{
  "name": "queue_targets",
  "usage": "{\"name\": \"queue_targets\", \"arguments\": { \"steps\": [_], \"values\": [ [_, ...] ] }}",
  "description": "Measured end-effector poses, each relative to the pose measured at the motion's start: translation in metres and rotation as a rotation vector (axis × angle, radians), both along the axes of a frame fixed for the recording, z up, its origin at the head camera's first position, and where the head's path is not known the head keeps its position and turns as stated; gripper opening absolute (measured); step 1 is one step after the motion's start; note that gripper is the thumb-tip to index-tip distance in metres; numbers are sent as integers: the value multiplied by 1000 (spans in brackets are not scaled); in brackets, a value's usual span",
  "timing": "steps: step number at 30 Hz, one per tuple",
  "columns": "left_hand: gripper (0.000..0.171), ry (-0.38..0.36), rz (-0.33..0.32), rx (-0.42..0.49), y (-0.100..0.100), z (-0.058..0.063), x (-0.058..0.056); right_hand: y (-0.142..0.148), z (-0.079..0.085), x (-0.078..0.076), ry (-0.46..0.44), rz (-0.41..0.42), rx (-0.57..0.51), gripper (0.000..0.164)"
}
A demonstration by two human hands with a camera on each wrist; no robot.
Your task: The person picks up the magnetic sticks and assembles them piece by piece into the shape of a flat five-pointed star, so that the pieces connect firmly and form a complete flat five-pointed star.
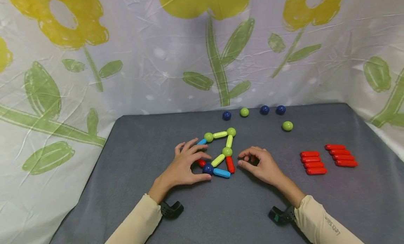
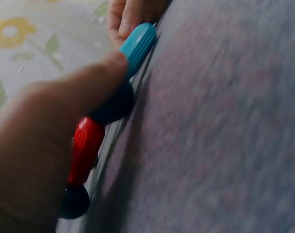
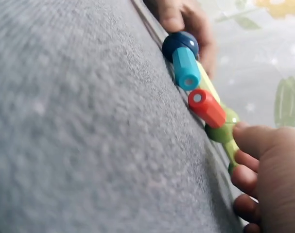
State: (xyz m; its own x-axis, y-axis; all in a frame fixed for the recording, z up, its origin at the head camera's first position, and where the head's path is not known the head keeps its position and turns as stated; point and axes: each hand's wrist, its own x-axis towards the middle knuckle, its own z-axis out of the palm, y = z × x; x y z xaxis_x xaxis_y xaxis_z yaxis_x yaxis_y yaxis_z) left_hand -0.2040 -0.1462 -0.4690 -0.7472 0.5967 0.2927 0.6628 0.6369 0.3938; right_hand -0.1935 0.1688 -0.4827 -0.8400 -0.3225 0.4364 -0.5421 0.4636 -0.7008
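Observation:
A shape of magnetic rods and balls lies on the grey table. My left hand (image 1: 184, 165) spreads its fingers over its left side, the thumb close by the navy ball (image 1: 208, 168); whether it presses the ball I cannot tell. From that ball run a light-blue rod (image 1: 222, 173) and a yellow-green rod (image 1: 218, 160). A red rod (image 1: 230, 164) hangs off the lime ball (image 1: 227, 151), its lower end beside the light-blue rod's end; those ends look apart in the right wrist view. My right hand (image 1: 263, 165), loosely curled and holding nothing, is just right of the shape.
Red rods lie in two rows at the right, a nearer group (image 1: 312, 163) and a farther group (image 1: 342, 156). Along the back edge sit loose navy balls (image 1: 264, 110) and lime balls (image 1: 244, 112). A flower-printed cloth (image 1: 142, 61) rises behind the table (image 1: 252, 216).

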Motion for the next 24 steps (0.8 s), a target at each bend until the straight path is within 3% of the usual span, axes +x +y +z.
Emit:
{"name": "queue_targets", "arguments": {
  "steps": [6,14,24],
  "values": [
    [42,-41,-13,-15,-5,-4,-3,5,1,-6,24,-206,-45,14],
    [41,-44,-22,60,-3,-5,-2,20,2,-18,67,-555,-188,26],
    [37,-74,1,101,-3,-8,-3,50,4,-50,13,-807,-261,49]
  ]
}}
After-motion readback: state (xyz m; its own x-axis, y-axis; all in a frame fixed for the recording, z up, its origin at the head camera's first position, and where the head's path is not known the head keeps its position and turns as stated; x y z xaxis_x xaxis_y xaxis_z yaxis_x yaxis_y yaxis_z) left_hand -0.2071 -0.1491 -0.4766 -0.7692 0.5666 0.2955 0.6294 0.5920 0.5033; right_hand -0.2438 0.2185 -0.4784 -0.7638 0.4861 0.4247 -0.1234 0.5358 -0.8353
